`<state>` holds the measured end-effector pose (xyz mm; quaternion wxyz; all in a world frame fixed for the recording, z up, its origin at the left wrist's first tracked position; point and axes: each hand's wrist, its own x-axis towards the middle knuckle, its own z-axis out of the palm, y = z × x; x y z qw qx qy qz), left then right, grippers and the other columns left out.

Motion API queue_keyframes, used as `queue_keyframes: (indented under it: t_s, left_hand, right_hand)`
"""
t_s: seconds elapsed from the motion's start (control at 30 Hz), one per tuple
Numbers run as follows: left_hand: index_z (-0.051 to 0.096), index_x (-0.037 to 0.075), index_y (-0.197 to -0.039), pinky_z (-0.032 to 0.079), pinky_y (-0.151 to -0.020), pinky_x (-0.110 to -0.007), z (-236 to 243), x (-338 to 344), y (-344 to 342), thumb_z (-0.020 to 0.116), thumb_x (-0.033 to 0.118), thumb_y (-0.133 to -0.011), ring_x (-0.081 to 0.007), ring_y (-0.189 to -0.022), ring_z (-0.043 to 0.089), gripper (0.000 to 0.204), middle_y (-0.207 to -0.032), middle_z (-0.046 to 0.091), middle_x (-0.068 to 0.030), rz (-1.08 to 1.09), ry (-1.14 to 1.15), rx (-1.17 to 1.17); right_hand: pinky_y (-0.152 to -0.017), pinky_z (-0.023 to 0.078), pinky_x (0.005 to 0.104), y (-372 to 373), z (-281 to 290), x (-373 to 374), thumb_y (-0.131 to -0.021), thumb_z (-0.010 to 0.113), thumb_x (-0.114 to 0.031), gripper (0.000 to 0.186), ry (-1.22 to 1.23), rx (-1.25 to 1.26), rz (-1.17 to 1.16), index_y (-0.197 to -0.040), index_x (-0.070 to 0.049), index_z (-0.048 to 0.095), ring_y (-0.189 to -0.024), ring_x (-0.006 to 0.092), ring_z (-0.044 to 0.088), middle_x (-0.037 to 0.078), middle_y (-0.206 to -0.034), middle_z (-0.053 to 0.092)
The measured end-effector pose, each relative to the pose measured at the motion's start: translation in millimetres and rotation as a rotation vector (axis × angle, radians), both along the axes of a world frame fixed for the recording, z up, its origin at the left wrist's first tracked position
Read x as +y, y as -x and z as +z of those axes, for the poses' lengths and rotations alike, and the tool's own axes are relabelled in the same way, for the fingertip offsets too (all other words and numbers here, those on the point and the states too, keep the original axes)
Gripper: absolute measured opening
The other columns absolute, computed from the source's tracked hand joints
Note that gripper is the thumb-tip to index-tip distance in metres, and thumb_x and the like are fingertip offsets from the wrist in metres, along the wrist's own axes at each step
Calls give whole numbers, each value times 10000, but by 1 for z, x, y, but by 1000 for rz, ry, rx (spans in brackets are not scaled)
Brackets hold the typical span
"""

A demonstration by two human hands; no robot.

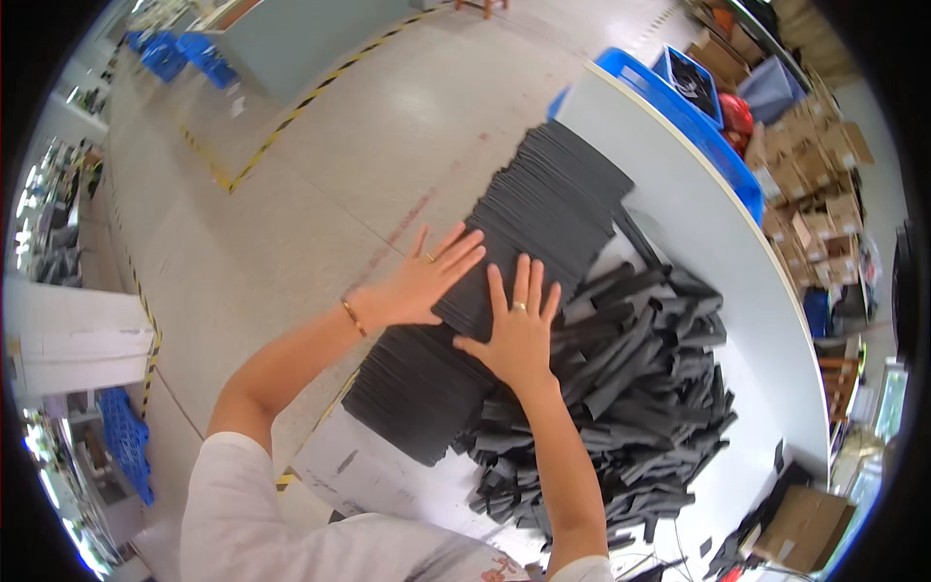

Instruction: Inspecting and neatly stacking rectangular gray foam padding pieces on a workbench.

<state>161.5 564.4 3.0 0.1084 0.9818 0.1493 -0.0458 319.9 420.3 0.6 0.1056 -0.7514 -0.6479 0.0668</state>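
A long row of dark grey strips point(553, 199), packed closely side by side, runs along the left edge of a white table point(756, 378). My left hand point(424, 279) lies with spread fingers on the row's left edge. Flat on the strips beside it rests my right hand point(521, 320), its fingers stretched out and the thumb pointing left. Closer to me, the row carries on as a second section of strips point(412, 393). To the right lies a loose, jumbled heap of similar dark strips point(640, 388). Neither hand grips anything.
A raised white panel point(669, 160) borders the table's far and right sides. Beyond it stand a blue bin point(732, 179) and stacked cardboard boxes point(815, 184). Floor with yellow-black tape point(281, 126) stretches to the left. Another cardboard box point(803, 529) sits at the lower right.
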Motion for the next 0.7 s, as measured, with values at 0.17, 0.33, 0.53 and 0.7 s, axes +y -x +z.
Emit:
queue_keyframes:
  t_s: [0.17, 0.33, 0.53, 0.7]
  left_hand:
    - [206, 94, -1546, 103, -1172, -623, 6, -1, 8, 898, 344, -576, -370, -1503, 56, 1218, -1627, 99, -138, 11, 90, -138]
    - [234, 125, -1543, 115, -1177, -604, 42, -60, 15, 893, 352, -591, -401, -1494, 63, 1180, -1614, 140, -159, -3, 71, -106]
    - [336, 101, -1495, 228, -1159, -534, 40, -209, -7, 847, 248, -698, -421, -1463, 177, 958, -1582, 221, -180, -133, 356, -402]
    - [391, 63, -1459, 315, -1142, -451, 20, -351, -52, 786, 138, -766, -366, -1429, 299, 801, -1520, 363, -142, -318, 561, -577]
  right_hand:
    - [-1128, 147, 650, 6, 9, -16, -619, 750, -646, 1096, -179, 234, 39, -1484, -90, 369, -1454, 455, 172, 247, -1567, 225]
    - [-1039, 375, 490, 31, 49, -130, -747, 782, -127, 639, -513, 402, -205, -1334, -79, 534, -1277, 382, 447, 165, -1405, 457]
    - [-887, 454, 349, 3, 33, -346, -881, 612, -13, 304, -725, 294, -1060, -1182, 18, 585, -1027, 280, 568, 162, -1142, 587]
    - [-761, 470, 287, -31, -10, -501, -958, 577, -144, 290, -954, 539, -1618, -1194, 26, 576, -896, 154, 583, 94, -1073, 594]
